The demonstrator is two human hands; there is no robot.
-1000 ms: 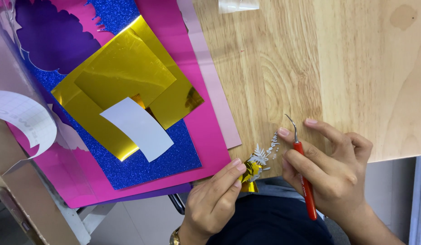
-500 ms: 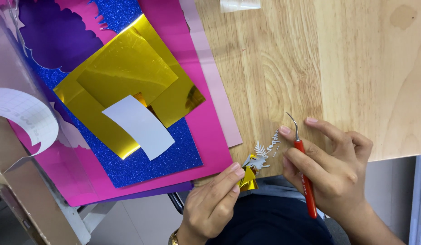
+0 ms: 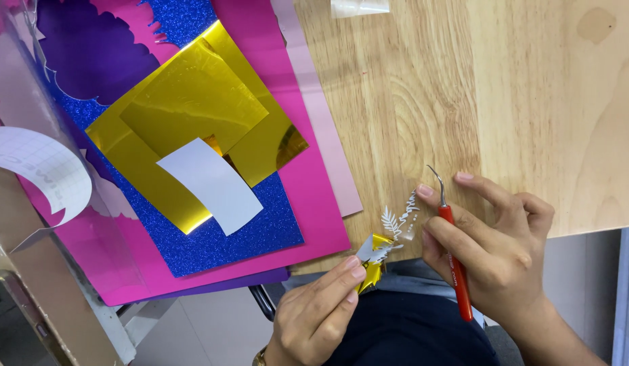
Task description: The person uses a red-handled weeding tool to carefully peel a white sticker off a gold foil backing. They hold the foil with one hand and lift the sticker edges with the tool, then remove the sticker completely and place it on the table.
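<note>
- The left hand (image 3: pixel 314 312) is seen at the bottom edge of the view, rising from below the near edge of the pale wooden table (image 3: pixel 531 102), palm side turned up and fingers curled.
- A small crumpled scrap of gold foil with a white backing (image 3: pixel 372 256) is pinched between the thumb and fingertips of that hand, just off the table's edge.
- The right hand (image 3: pixel 497 251) is laid at the table's near edge, its fingers closed in a pen grip around one thin red-handled weeding tool with a hooked metal tip (image 3: pixel 450 237); the hook points up and away from the body.
- One delicate white leaf-shaped paper cutout (image 3: pixel 399 217) is seen on the wood between the two hands, just beside the hook and touching the foil scrap's upper end.
- To the left, craft sheets are stacked: two shiny gold foil sheets (image 3: pixel 192 102), one blue glitter sheet (image 3: pixel 246 230), one large magenta sheet (image 3: pixel 314 196) and one purple foil sheet (image 3: pixel 91 61).
- One small white rectangular slip (image 3: pixel 209 184) is laid on top of the gold sheets.
- One curled white backing strip (image 3: pixel 36 166) is visible at the far left.
</note>
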